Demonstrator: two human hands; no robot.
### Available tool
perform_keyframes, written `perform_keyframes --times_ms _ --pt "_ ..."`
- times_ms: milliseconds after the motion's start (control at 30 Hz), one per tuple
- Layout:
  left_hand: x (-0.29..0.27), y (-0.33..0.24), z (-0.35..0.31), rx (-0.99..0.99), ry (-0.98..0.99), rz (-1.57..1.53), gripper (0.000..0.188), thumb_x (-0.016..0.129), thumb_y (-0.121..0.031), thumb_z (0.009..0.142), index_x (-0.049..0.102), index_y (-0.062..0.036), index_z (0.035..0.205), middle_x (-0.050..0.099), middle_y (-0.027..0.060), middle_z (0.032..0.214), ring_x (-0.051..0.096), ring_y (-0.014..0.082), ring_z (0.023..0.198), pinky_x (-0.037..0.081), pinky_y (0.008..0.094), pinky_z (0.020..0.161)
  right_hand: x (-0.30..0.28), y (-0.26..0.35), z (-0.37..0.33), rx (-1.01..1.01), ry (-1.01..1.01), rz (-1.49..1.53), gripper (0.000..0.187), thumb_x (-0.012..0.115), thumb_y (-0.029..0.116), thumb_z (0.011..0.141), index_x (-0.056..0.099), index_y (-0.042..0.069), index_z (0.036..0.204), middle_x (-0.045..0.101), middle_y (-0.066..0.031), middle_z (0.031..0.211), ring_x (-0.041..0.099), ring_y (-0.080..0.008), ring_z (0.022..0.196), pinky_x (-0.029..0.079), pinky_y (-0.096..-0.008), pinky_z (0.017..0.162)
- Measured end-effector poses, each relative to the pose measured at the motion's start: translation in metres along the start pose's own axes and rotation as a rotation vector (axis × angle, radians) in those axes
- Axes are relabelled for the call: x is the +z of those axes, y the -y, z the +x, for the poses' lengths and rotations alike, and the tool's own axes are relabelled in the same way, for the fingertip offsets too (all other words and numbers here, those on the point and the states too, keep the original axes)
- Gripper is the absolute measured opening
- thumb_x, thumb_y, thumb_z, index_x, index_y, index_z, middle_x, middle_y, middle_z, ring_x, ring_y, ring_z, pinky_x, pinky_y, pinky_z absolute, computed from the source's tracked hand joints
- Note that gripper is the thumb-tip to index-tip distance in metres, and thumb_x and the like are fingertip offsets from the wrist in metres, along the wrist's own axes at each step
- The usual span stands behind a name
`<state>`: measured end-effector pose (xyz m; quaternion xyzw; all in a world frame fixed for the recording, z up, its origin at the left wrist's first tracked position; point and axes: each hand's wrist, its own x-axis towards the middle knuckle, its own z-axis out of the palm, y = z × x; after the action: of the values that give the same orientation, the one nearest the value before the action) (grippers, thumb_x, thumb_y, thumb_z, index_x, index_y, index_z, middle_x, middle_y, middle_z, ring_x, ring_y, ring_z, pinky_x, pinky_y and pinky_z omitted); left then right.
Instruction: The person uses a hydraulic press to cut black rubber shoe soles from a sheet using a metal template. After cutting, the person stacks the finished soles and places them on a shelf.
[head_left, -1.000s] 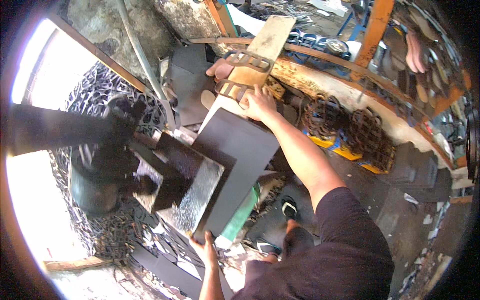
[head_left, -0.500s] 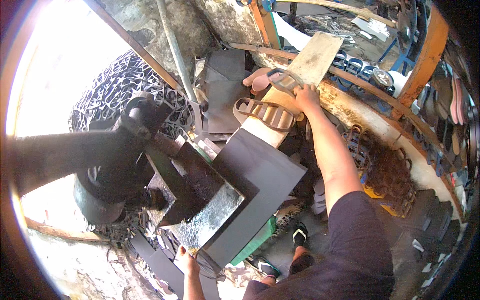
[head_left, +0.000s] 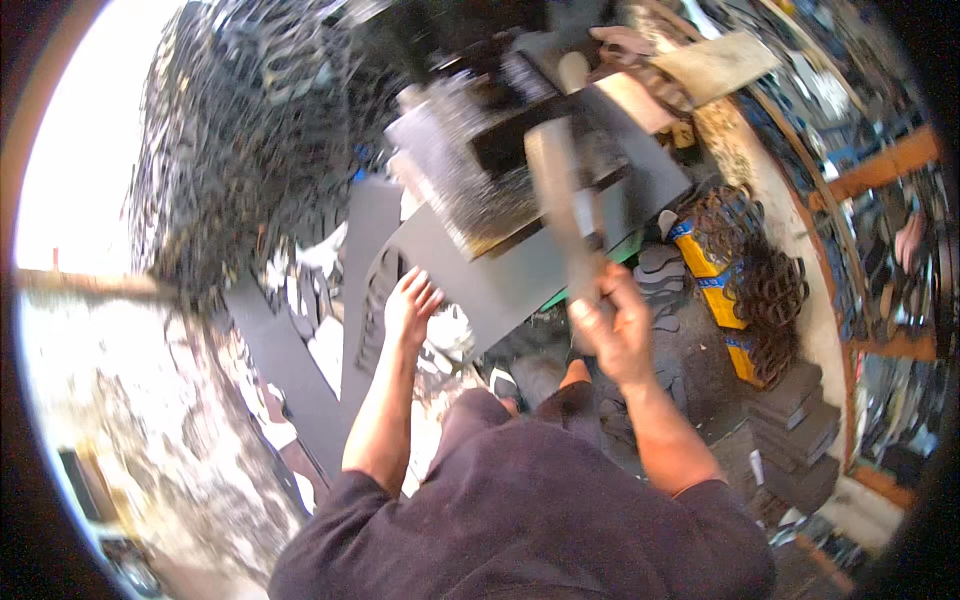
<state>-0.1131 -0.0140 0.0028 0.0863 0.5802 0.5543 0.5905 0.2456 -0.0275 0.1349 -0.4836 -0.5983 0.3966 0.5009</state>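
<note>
Head view: right hand [head_left: 618, 335] clamped on blurred bar [head_left: 560, 195]; left hand [head_left: 410, 307] unclenched; yellow boxes [head_left: 724, 312], markings illegible.

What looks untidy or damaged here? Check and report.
Pale scraps lie jumbled around a long dark strip, left of the left hand, strewn rather than stacked. The pale wall at lower left is blotchy, as if stained or worn. The long piece in the right hand is too blurred to judge for damage.
</note>
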Motion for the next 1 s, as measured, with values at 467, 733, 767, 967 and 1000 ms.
perform_keyframes --times_ms 467,733,767,967,1000 --pt "0.017 0.007 0.001 0.057 0.088 -0.208 0.037 0.064 -0.003 0.097 0.059 0.0082 0.132 0.068 0.0122 0.116 0.068 0.0227 0.108 0.061 0.0424 0.095 0.185 -0.058 -0.009 -0.321 0.156 -0.771 0.034 0.083 0.027 0.080 0.067 0.007 0.102 0.058 -0.0295 0.133 0.057 -0.0450 0.117 0.049 -0.0489 0.100" --pt "0.045 -0.010 -0.010 0.200 0.135 -0.081 0.067 0.075 -0.017 0.095 0.045 0.0062 0.150 0.053 0.0211 0.149 0.062 0.0252 0.125 0.057 0.0389 0.099 0.124 -0.065 -0.024 -0.124 0.306 -0.803 0.086 0.089 0.035 0.075 0.046 -0.001 0.141 0.044 -0.0233 0.152 0.039 -0.0421 0.142 0.036 -0.0500 0.119" --pt "0.046 -0.011 -0.012 0.203 0.164 -0.055 0.069 0.076 -0.017 0.094 0.044 0.0065 0.151 0.050 0.0216 0.152 0.062 0.0254 0.126 0.057 0.0390 0.099 0.116 -0.076 -0.027 -0.153 0.324 -0.827 0.085 0.089 0.034 0.075 0.046 -0.001 0.141 0.044 -0.0226 0.152 0.038 -0.0415 0.144 0.036 -0.0497 0.119" --pt "0.043 -0.010 -0.011 0.214 0.147 -0.079 0.066 0.076 -0.010 0.092 0.047 0.0093 0.148 0.065 0.0171 0.132 0.066 0.0209 0.114 0.058 0.0371 0.097 0.116 -0.075 -0.029 -0.185 0.296 -0.730 0.075 0.088 0.028 0.076 0.053 -0.003 0.135 0.051 -0.0222 0.147 0.041 -0.0415 0.144 0.038 -0.0489 0.118" --pt "0.043 -0.009 -0.010 0.219 0.147 -0.083 0.064 0.076 -0.009 0.092 0.048 0.0093 0.147 0.065 0.0174 0.131 0.066 0.0207 0.114 0.058 0.0367 0.097 0.115 -0.074 -0.029 -0.186 0.293 -0.710 0.074 0.088 0.028 0.077 0.054 -0.003 0.134 0.052 -0.0220 0.146 0.042 -0.0412 0.144 0.039 -0.0488 0.118"
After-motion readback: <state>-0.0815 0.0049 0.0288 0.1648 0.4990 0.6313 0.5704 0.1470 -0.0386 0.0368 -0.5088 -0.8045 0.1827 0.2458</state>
